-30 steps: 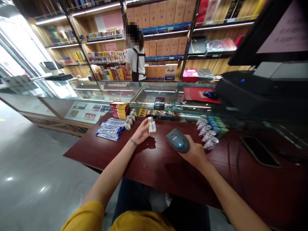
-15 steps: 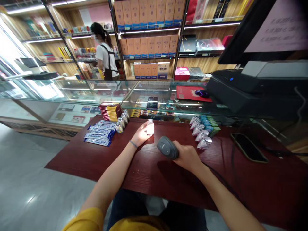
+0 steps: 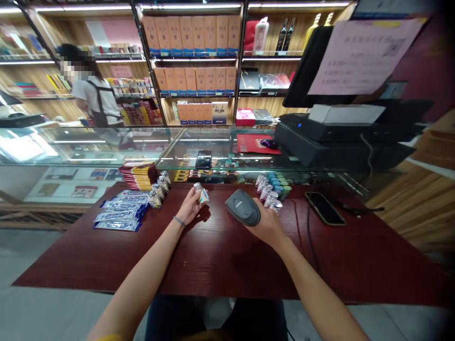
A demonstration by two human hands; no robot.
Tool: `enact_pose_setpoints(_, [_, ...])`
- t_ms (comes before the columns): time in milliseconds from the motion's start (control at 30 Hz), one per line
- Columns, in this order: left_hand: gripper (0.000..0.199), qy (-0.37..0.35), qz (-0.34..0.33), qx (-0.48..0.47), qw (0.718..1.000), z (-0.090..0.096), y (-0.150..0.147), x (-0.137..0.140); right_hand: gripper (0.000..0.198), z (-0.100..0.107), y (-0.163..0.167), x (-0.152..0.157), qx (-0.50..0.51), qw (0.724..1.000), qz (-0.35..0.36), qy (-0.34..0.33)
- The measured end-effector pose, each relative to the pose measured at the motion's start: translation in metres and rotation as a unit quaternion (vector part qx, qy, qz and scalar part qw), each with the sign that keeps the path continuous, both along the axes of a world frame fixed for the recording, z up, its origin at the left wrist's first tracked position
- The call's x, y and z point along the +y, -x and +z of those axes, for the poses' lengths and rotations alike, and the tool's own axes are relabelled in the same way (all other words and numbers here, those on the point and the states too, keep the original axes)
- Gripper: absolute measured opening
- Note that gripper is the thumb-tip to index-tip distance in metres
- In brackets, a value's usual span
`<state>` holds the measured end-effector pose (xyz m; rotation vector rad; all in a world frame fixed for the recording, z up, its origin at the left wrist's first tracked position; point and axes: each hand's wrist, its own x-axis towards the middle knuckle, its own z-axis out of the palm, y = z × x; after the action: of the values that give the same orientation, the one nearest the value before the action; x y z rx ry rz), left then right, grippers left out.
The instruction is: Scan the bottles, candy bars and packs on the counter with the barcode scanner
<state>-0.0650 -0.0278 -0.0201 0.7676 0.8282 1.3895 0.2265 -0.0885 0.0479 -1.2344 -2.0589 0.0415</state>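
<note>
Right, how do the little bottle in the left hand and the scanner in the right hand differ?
In colour, the bottle is pale with a silvery top, while the scanner is dark grey. In size, the bottle is small, held in the fingers of the left hand; the scanner is larger, its head jutting out past the right hand. Both are held over the dark red table.

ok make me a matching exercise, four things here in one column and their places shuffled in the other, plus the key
1. scanner
2. lone small bottle
3. mouse
4. blue-and-silver packets

A. on the red mat
B. in the left hand
C. lying in front of the red-and-yellow stack
D. in the right hand

Pairs: 1-D, 2-B, 3-A, 4-C
</note>
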Motion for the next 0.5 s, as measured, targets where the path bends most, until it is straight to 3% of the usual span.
enact_pose_setpoints(233, [0.04,0.003,-0.011,0.048,0.999,0.007,-0.036,0.015,0.053,0.012,-0.05,0.016,0.203,0.976,-0.072,0.02])
enact_pose_setpoints(333, [0.05,-0.023,-0.015,0.059,0.998,0.006,-0.065,0.031,0.053,0.013,-0.067,0.025,0.266,0.96,-0.087,0.012])
enact_pose_setpoints(433, [0.062,-0.038,0.013,0.087,0.995,0.002,-0.099,0.05,0.049,0.009,-0.081,0.034,0.283,0.953,-0.11,-0.004])
enact_pose_setpoints(500, [0.057,-0.054,0.031,0.119,0.991,-0.001,-0.122,0.064,0.045,0.005,-0.089,0.037,0.263,0.954,-0.14,-0.017])
